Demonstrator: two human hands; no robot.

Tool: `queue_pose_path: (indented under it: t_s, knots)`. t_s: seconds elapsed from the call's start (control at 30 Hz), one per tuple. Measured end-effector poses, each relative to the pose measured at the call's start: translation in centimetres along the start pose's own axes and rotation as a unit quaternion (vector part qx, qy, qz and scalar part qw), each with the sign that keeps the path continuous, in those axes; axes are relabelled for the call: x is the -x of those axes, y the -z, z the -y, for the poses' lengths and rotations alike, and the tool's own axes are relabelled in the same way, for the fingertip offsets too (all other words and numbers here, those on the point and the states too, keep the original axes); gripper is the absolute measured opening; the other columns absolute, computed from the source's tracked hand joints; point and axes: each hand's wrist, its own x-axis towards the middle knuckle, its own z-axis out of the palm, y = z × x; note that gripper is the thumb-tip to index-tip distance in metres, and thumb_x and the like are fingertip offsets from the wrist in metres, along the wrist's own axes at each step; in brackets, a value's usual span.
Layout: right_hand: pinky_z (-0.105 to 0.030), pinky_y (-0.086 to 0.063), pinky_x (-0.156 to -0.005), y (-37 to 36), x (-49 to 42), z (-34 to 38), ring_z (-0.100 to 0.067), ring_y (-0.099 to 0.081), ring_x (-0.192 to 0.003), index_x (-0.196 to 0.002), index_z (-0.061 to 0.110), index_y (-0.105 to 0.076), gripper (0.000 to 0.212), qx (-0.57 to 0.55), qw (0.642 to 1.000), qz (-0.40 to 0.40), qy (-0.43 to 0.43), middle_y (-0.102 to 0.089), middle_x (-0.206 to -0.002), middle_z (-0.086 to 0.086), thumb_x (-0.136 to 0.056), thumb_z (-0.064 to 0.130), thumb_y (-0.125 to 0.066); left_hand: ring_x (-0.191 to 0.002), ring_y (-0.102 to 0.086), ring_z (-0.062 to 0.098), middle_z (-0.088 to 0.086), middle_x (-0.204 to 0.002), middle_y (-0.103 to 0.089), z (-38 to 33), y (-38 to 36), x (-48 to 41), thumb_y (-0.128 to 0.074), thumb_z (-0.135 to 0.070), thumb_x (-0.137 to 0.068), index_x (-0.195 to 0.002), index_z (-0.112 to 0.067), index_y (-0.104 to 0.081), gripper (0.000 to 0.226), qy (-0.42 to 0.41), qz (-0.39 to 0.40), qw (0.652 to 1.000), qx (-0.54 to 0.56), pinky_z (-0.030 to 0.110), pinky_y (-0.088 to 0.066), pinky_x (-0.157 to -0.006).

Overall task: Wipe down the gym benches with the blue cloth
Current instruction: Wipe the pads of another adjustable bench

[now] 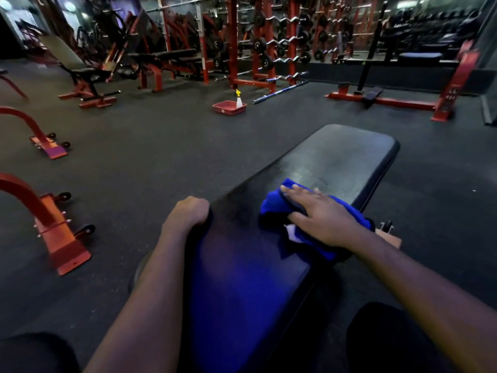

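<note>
So we've got the bench (322,162) running lengthwise away from us, far end angled off to the right. The cloth (277,203) sits bunched about midway along the pad, stretched crosswise toward its right edge. Our right hand (322,214) presses flat on it, fingers straight and a bit spread, pointing up-left. Our left hand (188,211) curls over the bench's left edge. A red tub (228,107) with a spray bottle (238,99) sits well off on the floor.

Bare left hand (188,214) and right hand (322,219), black legwear (387,335).
</note>
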Motion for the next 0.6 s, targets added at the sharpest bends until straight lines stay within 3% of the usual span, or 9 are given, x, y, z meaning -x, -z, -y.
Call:
queue_pose_path:
  t_s: [0.1, 0.17, 0.23, 0.37, 0.6]
  knots:
    - [-0.036, -0.009, -0.121, 1.2, -1.6, -2.5, -0.009, -0.019, -0.148, -0.153, 0.027, -0.030, 0.061, 0.023, 0.987, -0.030, -0.153, -0.024, -0.161, 0.005, -0.096, 0.035, -0.048, -0.119, -0.052, 0.037, 0.023, -0.136, -0.051, -0.2, 0.1, 0.4, -0.029, -0.020, -0.101, -0.126, 0.004, -0.055, 0.044, 0.016, -0.016, 0.999, 0.046, 0.036, -0.041, -0.092]
    - [-0.045, -0.006, -0.121, 1.0, -2.2, -1.7, -0.010, -0.015, -0.149, -0.152, 0.028, -0.029, 0.059, 0.053, 0.976, -0.049, -0.207, -0.021, -0.162, 0.008, -0.096, 0.037, -0.044, -0.120, -0.051, 0.038, 0.025, -0.137, -0.049, -0.3, 0.3, 0.2, -0.031, -0.022, -0.101, -0.131, 0.006, -0.050, 0.045, 0.018, -0.019, 0.998, 0.060, 0.038, -0.041, -0.096]
    - [-0.050, -0.002, -0.120, 0.1, -1.2, 0.2, -0.009, -0.011, -0.150, -0.152, 0.031, -0.028, 0.059, 0.065, 0.975, -0.061, -0.202, -0.018, -0.162, 0.012, -0.095, 0.038, -0.041, -0.123, -0.049, 0.039, 0.027, -0.139, -0.046, -0.6, 0.5, -0.1, -0.031, -0.023, -0.102, -0.133, 0.007, -0.047, 0.047, 0.015, 0.000, 0.999, 0.052, 0.038, -0.040, -0.098]
    - [-0.044, -0.002, -0.120, -0.9, 1.8, 1.0, 0.000, -0.009, -0.148, -0.149, 0.037, -0.033, 0.056, 0.019, 0.979, -0.083, -0.185, -0.018, -0.159, 0.022, -0.095, 0.039, -0.045, -0.126, -0.048, 0.039, 0.026, -0.142, -0.045, -2.1, 0.7, -2.0, -0.030, -0.025, -0.102, -0.134, 0.006, -0.048, 0.048, -0.006, 0.037, 0.998, 0.046, 0.035, -0.039, -0.097]
    - [-0.047, -0.007, -0.120, 1.1, -3.9, -3.1, -0.010, -0.009, -0.150, -0.151, 0.030, -0.031, 0.058, 0.060, 0.959, -0.057, -0.270, -0.015, -0.163, 0.011, -0.094, 0.039, -0.039, -0.141, -0.032, 0.039, 0.025, -0.154, -0.031, -6.4, 0.2, -2.9, -0.023, -0.046, -0.105, -0.149, 0.001, -0.031, 0.065, -0.056, 0.071, 0.995, 0.043, 0.042, -0.029, -0.115]
